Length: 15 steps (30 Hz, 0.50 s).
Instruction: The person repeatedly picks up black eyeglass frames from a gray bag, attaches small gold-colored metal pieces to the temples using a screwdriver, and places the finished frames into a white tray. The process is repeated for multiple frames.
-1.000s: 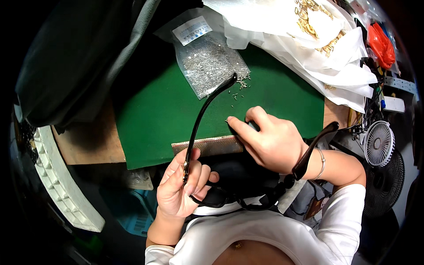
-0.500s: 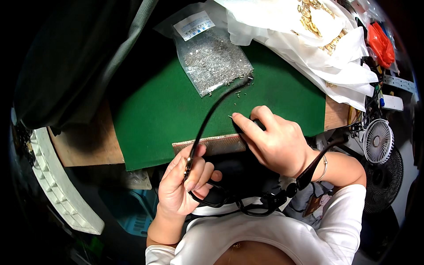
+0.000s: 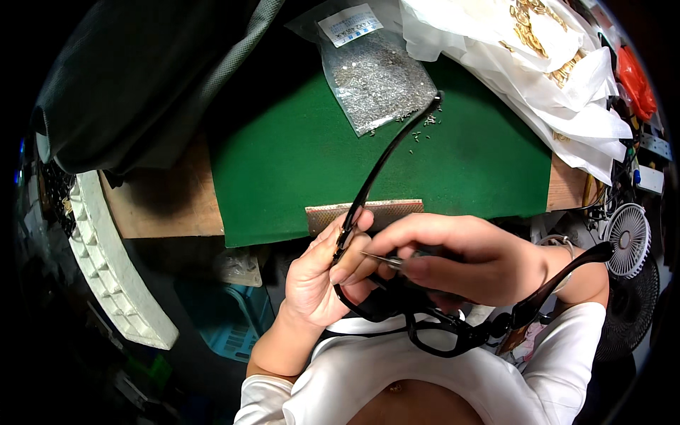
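Note:
A black eyeglasses frame (image 3: 380, 166) is in my left hand (image 3: 309, 280), whose fingers are closed around the hinge end of one temple. That temple reaches up over the bench; the lens rims hang low, in front of my white top, and the other temple extends right, by my right wrist. My right hand (image 3: 489, 268) grips a slim metal tool (image 3: 388, 261) between thumb and fingers. Its fine tip is right by the left fingertips, near the hinge. Whether the tip touches the frame I cannot tell. Several tiny screws (image 3: 427, 121) lie loose beside a clear bag of screws (image 3: 381, 83).
Green matting (image 3: 283, 166) covers the wooden bench (image 3: 166, 202), with a ridged strip (image 3: 397, 207) at its near edge. White wrapping (image 3: 482, 39) with gold-coloured pieces lies far right. A small white fan (image 3: 628, 241) stands right. Dark cloth (image 3: 142, 85) hangs left, above a blue plastic stool (image 3: 219, 322).
My right hand has come down from above the mat, bringing the tool tip to the left fingers. My left hand keeps its hold on the frame. The whole view has shifted slightly.

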{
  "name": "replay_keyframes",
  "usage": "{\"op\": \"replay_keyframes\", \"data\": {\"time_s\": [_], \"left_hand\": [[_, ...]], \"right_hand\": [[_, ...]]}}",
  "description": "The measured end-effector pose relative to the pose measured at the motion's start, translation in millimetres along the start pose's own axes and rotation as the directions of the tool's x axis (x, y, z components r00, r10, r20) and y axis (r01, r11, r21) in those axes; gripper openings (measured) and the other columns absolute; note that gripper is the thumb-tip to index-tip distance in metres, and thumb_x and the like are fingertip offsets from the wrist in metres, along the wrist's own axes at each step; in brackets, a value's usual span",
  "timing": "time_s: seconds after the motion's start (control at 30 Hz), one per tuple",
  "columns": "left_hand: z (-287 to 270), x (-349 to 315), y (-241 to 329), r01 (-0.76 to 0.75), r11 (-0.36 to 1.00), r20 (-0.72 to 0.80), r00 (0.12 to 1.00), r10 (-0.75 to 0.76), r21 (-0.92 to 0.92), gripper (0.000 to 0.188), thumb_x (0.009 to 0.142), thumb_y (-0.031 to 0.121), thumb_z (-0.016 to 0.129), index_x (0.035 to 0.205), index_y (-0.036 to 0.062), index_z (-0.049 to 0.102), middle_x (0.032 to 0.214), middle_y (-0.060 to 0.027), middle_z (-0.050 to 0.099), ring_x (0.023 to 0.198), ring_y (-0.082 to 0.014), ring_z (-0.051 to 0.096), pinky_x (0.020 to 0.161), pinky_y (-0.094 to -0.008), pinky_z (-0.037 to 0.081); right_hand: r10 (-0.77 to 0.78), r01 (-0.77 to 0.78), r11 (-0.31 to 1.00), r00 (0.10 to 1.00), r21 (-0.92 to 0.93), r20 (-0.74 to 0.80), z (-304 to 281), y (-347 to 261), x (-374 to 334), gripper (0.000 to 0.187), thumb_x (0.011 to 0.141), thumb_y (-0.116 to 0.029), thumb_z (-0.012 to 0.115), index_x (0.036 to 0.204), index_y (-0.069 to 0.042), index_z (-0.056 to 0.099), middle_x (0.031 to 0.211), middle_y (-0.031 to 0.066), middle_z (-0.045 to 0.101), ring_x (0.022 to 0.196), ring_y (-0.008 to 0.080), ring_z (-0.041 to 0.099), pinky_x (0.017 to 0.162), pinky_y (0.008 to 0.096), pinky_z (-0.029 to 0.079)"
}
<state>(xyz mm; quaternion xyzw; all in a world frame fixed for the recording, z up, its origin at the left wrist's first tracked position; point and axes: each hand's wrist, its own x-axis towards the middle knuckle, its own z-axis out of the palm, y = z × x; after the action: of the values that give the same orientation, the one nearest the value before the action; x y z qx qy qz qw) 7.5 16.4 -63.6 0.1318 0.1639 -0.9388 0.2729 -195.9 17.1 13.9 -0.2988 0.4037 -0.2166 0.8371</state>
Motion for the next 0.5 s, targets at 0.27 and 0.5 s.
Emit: {"op": "replay_keyframes", "data": {"time_s": [0.27, 0.5], "left_hand": [[13.0, 2.6, -13.4, -0.086, 0.996, -0.048, 0.995, 0.085, -0.003, 0.036, 0.088, 0.020, 0.045, 0.118, 0.0009, 0.045, 0.068, -0.0094, 0.053, 0.063, -0.0146, 0.049, 0.078, -0.0310, 0.042], [13.4, 1.6, -14.2, -0.059, 0.989, -0.110, 0.991, 0.075, 0.135, 0.033, 0.090, 0.022, 0.043, 0.116, 0.0024, 0.048, 0.064, -0.0037, 0.049, 0.058, -0.0091, 0.043, 0.071, -0.0248, 0.040]], "right_hand": [[-0.037, 0.038, 0.999, 0.999, 0.031, -0.017, 2.1, 5.9, 3.9, 0.018, 0.089, -0.012, 0.044, 0.102, -0.001, 0.051, 0.086, 0.0029, 0.059, 0.046, 0.0054, 0.048, 0.039, 0.0183, 0.039], [-0.020, 0.020, 1.000, 0.999, -0.010, -0.029, 2.6, 10.1, 2.5, 0.021, 0.089, -0.014, 0.045, 0.105, -0.001, 0.048, 0.082, 0.0045, 0.060, 0.045, 0.0058, 0.049, 0.037, 0.0178, 0.039]]}}
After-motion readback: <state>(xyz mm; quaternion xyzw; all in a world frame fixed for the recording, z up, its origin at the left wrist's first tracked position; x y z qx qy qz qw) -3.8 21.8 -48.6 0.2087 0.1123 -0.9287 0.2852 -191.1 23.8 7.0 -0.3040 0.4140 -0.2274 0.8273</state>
